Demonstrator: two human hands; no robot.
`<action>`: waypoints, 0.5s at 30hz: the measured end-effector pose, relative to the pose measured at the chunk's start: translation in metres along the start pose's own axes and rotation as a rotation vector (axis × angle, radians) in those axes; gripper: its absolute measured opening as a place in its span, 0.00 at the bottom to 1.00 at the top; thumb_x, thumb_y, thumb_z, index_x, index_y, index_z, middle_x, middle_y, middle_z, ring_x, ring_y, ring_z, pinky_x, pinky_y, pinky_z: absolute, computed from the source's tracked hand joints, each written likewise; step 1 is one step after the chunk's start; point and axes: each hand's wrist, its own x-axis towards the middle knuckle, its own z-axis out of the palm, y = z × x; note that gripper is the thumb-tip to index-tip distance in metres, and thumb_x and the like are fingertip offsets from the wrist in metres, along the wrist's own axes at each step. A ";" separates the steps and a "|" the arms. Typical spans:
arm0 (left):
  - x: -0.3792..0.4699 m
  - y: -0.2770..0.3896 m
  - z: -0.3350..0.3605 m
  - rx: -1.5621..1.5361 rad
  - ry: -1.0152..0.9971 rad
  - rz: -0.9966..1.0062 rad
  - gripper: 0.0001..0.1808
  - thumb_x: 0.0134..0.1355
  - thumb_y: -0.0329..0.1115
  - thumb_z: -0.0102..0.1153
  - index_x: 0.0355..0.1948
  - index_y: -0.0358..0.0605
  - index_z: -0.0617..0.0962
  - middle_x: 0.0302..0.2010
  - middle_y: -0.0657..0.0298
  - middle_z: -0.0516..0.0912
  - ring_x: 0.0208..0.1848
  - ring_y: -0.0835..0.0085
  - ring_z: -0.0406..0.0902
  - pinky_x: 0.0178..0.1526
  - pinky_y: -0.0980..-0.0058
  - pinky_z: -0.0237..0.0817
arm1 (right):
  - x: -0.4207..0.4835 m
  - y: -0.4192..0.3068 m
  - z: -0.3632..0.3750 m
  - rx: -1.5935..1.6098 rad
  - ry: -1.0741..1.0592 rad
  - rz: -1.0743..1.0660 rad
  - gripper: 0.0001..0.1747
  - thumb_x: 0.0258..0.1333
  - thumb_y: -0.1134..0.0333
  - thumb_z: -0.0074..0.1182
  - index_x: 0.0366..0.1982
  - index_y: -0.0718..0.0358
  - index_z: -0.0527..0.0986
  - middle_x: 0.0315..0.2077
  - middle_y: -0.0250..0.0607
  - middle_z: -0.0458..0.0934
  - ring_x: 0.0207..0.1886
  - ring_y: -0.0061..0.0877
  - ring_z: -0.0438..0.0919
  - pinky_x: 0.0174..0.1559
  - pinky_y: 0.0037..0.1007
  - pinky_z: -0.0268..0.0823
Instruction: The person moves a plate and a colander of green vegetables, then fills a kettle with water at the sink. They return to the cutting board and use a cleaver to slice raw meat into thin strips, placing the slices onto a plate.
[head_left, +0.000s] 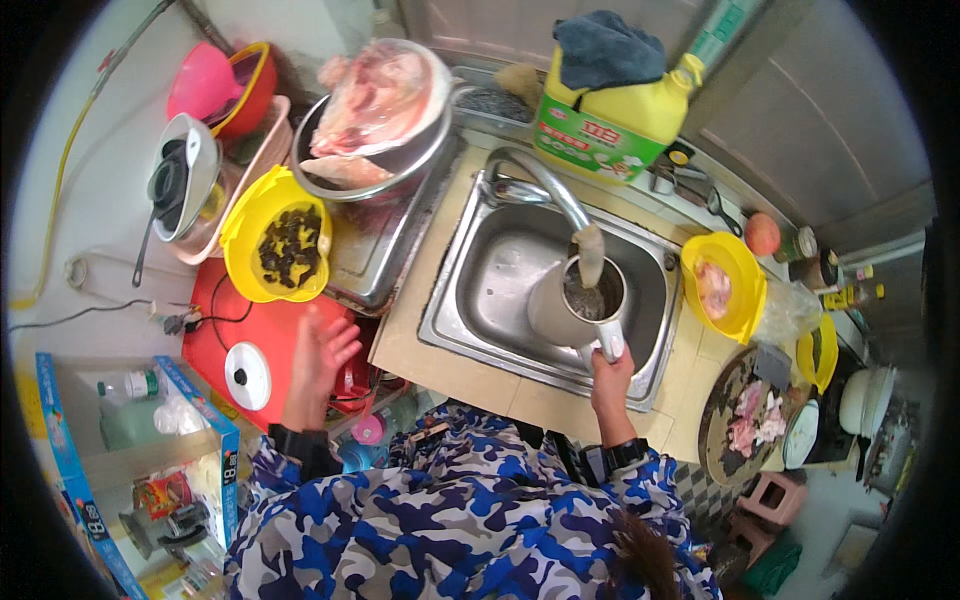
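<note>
My right hand (613, 382) grips the white handle of a pale jug (551, 307), tilted in the stainless steel sink (495, 262). A curved chrome faucet (551, 180) reaches over it. The beige cloth-like sleeve (591, 255) on the spout hangs into the jug's mouth, where water looks stirred up. My left hand (321, 356) is raised with its fingers apart and holds nothing. It is left of the sink, above a red tabletop (214, 319) and near a yellow basin (237, 259) of dark pieces in liquid. A white lid (259, 386) with a black knob lies on the red top.
Raw meat (382, 97) fills a steel bowl (360, 193) at back left. Behind the sink stands a yellow detergent jug (664, 112) with a grey cloth (611, 49). At right are a yellow basin (739, 289) and a round chopping board (724, 420) bearing meat and a cleaver (772, 365).
</note>
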 end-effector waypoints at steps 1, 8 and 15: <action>-0.005 -0.012 0.014 0.041 0.005 -0.050 0.28 0.62 0.48 0.55 0.57 0.44 0.68 0.52 0.53 0.74 0.50 0.59 0.77 0.49 0.64 0.73 | 0.000 0.000 0.000 -0.012 -0.007 -0.001 0.13 0.51 0.78 0.53 0.41 0.65 0.73 0.34 0.30 0.76 0.36 0.16 0.72 0.40 0.21 0.63; 0.066 -0.047 0.181 0.816 -0.523 0.816 0.20 0.59 0.30 0.55 0.54 0.41 0.75 0.51 0.57 0.78 0.51 0.66 0.77 0.50 0.72 0.70 | 0.002 0.000 0.003 -0.105 -0.021 0.030 0.13 0.51 0.77 0.53 0.42 0.65 0.74 0.34 0.29 0.76 0.37 0.16 0.72 0.40 0.21 0.63; 0.120 -0.079 0.282 1.292 -0.537 1.072 0.28 0.58 0.34 0.54 0.61 0.45 0.70 0.65 0.52 0.66 0.70 0.49 0.55 0.71 0.53 0.43 | -0.001 -0.009 0.017 -0.053 -0.003 0.057 0.09 0.48 0.77 0.54 0.35 0.65 0.73 0.27 0.29 0.73 0.32 0.15 0.69 0.36 0.22 0.63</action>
